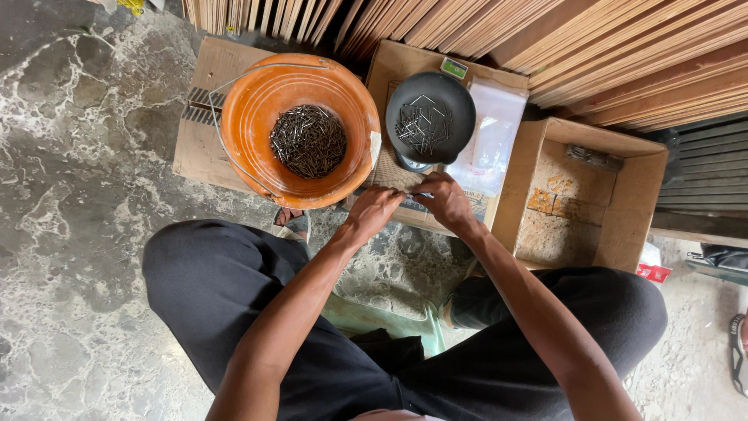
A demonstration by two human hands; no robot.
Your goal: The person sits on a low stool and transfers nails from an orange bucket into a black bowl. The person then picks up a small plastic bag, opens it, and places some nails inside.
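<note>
Two hands meet at the centre of the frame, just below a black bowl. Left to right:

Upper left of centre: an orange bucket (298, 129) with a wire handle, standing on a flattened cardboard box (204, 117). A heap of dark nails (308, 141) lies in its bottom.

Centre: the left hand (374, 214), fingers drawn together, fingertips touching those of the right hand (446, 201). Both seem pinched on something small between them, perhaps a nail or a few; too small to tell for sure. The hands sit over the near edge of a cardboard sheet.

Above the hands: the black bowl (430, 117), seemingly the pan of a small scale, holding a loose scatter of nails (421, 125).

Judgement: the step in hand looks like portioning nails by weight. The next move would call for a fine pinch and a short, steady lift to the bowl.

Right of the bowl: clear plastic bags (491, 140), flat, rectangular, lying on the cardboard. A small green label (453, 68) sits at the cardboard's top edge.

Right of centre: an open brown cardboard box (580, 191), its floor stained, an orange patch inside.

Far right, lower: a small red package (653, 272) on the floor.

Top of frame: stacked wooden boards (592, 47).
</note>
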